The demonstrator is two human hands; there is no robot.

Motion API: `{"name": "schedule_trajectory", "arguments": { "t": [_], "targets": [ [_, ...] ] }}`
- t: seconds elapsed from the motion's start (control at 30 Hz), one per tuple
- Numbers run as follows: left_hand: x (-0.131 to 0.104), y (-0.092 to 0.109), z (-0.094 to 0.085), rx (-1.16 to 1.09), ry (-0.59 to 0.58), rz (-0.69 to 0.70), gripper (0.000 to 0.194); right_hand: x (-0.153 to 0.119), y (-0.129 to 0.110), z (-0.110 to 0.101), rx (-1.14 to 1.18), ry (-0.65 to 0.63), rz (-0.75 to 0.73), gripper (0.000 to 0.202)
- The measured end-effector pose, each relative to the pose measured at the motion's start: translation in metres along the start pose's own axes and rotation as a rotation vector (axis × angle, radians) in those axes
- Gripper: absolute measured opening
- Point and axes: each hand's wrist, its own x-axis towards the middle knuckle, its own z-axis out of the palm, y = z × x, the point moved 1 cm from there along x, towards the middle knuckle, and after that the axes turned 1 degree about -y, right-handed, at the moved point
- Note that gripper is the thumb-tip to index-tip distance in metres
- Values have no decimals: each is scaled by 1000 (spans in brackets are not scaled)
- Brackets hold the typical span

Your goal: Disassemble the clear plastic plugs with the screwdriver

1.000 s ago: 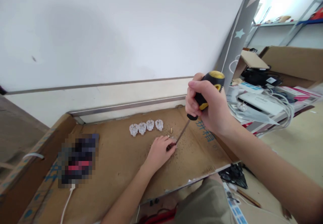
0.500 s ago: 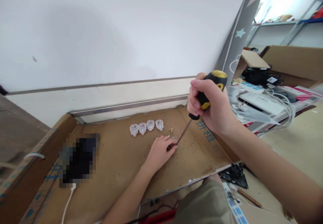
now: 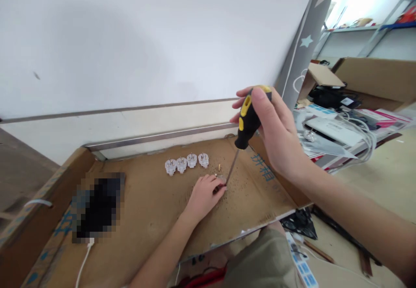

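A black and yellow screwdriver [image 3: 248, 121] leans in my right hand [image 3: 276, 127], its handle between the thumb and palm while some fingers stretch out past it. The shaft points down to my left hand [image 3: 206, 192], which rests on the cardboard [image 3: 146, 218]. Thumb and fingers of that hand are closed round a small dark object [image 3: 218, 189], mostly hidden, and the screwdriver tip meets it. Several clear plug parts with metal pins [image 3: 181, 164] stand in a row behind. A small brass-coloured piece [image 3: 219, 166] lies beyond my left fingers, with dark crumbs scattered about.
At the left lies a blurred dark device [image 3: 100, 205] with a white cable [image 3: 84, 262]. A metal strip [image 3: 162, 136] and white wall border the cardboard's back. Papers, coiled cables and a white box [image 3: 338, 130] are piled at the right. A power strip [image 3: 302, 264] lies below.
My right hand has turned round the screwdriver handle, and its fingers have loosened and spread. The handle has tilted more upright and left. My left hand holds the same place.
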Motion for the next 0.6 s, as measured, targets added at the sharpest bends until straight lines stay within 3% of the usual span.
{"name": "schedule_trajectory", "arguments": {
  "t": [0.13,0.27,0.4,0.47,0.6],
  "targets": [
    [0,1,0,4,2,9,12,4,-18,-16,-377,-237,-145,24],
    [0,3,-1,11,-4,3,12,20,-32,-33,-840,-191,-345,25],
    [0,2,-1,7,-8,2,12,32,-41,-42,-1022,-436,-295,37],
    [0,1,0,7,-1,5,12,34,-46,-43,-1031,-542,-248,31],
    [-1,0,2,11,9,9,11,37,-54,-41,-919,-478,-112,24]
  ]
}}
